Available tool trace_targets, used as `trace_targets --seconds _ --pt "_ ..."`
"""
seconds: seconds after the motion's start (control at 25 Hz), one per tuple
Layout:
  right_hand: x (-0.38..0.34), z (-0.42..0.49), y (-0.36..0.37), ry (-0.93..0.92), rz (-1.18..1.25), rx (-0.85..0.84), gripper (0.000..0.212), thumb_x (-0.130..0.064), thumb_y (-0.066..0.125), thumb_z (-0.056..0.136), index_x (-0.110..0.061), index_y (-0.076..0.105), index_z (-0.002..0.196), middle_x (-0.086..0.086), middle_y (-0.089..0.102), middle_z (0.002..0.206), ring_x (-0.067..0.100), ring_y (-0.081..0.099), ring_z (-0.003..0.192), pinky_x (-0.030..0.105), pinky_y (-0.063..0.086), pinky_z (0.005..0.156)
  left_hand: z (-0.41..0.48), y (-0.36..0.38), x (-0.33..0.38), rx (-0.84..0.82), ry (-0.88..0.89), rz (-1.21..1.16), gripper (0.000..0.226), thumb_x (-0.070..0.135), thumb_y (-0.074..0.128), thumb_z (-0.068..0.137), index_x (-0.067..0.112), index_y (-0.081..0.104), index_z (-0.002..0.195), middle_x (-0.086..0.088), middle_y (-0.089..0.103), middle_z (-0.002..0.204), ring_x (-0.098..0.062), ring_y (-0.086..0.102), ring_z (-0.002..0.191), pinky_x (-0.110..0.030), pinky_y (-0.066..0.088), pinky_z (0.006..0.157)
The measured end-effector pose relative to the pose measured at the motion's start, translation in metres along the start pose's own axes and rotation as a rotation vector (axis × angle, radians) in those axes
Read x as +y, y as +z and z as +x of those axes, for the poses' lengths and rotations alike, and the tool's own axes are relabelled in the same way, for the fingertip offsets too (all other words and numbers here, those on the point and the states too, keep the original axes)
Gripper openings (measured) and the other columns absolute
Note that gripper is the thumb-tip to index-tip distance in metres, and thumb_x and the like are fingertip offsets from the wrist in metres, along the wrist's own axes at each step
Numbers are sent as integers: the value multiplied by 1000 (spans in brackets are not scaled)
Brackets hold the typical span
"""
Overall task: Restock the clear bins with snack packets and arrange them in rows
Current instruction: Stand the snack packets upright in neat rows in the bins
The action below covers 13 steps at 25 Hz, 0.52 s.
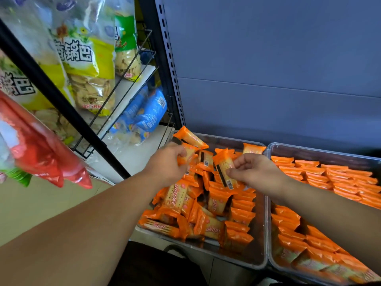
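packets in orange wrappers (208, 203) lie in a loose, jumbled heap inside the left clear bin (260, 254), some flat, some on edge, with a few standing in a short line along the bin's right wall. over the far left part of this bin the left hand (167, 165) has its fingers curled round a small bunch (188, 154) of the same packets, one of which sticks out over the bin's far left corner. over the bin's far right part the right hand (254, 171) pinches a single packet (223, 172) between thumb and bent fingers, tilted, its barcode side facing the camera. the two hands are near each other but apart. just beside the bin's right wall sits a second clear bin (309, 148), where like packets stand on edge in tidy rows (340, 178). behind the bin rises a grey-blue back panel (268, 58). left of the bin a black wire rack (123, 96) carries yellow bags (88, 65) and blue bags (144, 116), and further left still hang red bags (41, 153), close to the camera and blurred
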State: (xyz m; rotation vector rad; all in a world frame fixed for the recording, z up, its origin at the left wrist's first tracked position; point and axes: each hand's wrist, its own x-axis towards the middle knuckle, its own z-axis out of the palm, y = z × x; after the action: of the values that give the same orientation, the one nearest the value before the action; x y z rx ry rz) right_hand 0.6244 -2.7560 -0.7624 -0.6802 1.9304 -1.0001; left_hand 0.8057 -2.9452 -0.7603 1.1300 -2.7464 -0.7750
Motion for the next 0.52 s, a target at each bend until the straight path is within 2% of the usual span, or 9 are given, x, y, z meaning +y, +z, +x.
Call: trace_targets --seconds 0.08,0.16,0.24,0.28,0.32,0.36,0.44,0.48,0.52 --pt "2 -1 -1 -5 -8 -10 21 -24 80 91 -18 68 106 7 73 97 14 68 80 20 52 54 2 2 -6 -99 -32 116 53 37 77 89 22 63 138 5 55 143 -22 56 128 -39 49 107" --pt "3 -3 -4 -7 -6 -9 21 -25 80 91 -20 68 107 4 73 97 13 69 82 19 51 53 2 -2 1 -117 7 250 60 41 75 89 22 59 143 1 53 149 -25 50 137 -42 43 114" --pt "5 -3 -6 -10 -7 3 22 -26 80 91 -21 68 109 3 74 99 13 70 83 20 52 54 -2 -5 13 -26 145 369 52 39 73 89 20 64 136 -5 55 145 -29 48 137 -43 41 114" --pt "6 -3 -8 -8 -5 15 24 -27 80 91 -22 68 111 3 74 99 14 70 83 21 52 55 -6 -3 20 24 225 340 43 36 71 89 19 67 129 -4 58 139 -29 51 132 -43 45 110" --pt "8 -3 -10 -5 -5 17 27 -27 79 91 -23 67 115 2 73 100 14 69 82 24 53 58 -12 -1 27 6 290 291 34 34 71 90 20 70 121 -2 61 130 -27 56 124 -42 50 102" --pt "11 -3 -13 -2 -5 6 33 -27 78 92 -23 65 122 0 72 100 13 68 82 26 52 61 -19 6 33 -97 326 251 27 34 71 91 23 73 115 2 65 121 -23 60 116 -41 53 96" --pt "14 -5 -17 -15 -18 -39 42 -26 76 95 -26 59 133 -4 71 99 10 67 80 25 50 65 -30 25 37 -437 320 296 20 38 72 92 28 75 110 6 69 112 -19 63 107 -37 54 90" --pt "15 -8 -18 -30 -30 -64 42 -25 74 96 -27 59 134 -6 72 98 10 67 80 24 50 66 -32 35 38 -571 315 366 23 42 72 92 30 75 111 6 70 112 -19 62 107 -35 53 89" --pt "15 -11 -19 -48 -41 -82 40 -24 73 97 -28 59 134 -7 72 96 11 69 82 24 51 68 -32 42 38 -636 323 455 30 48 72 91 32 74 116 3 68 113 -21 60 109 -36 51 90"
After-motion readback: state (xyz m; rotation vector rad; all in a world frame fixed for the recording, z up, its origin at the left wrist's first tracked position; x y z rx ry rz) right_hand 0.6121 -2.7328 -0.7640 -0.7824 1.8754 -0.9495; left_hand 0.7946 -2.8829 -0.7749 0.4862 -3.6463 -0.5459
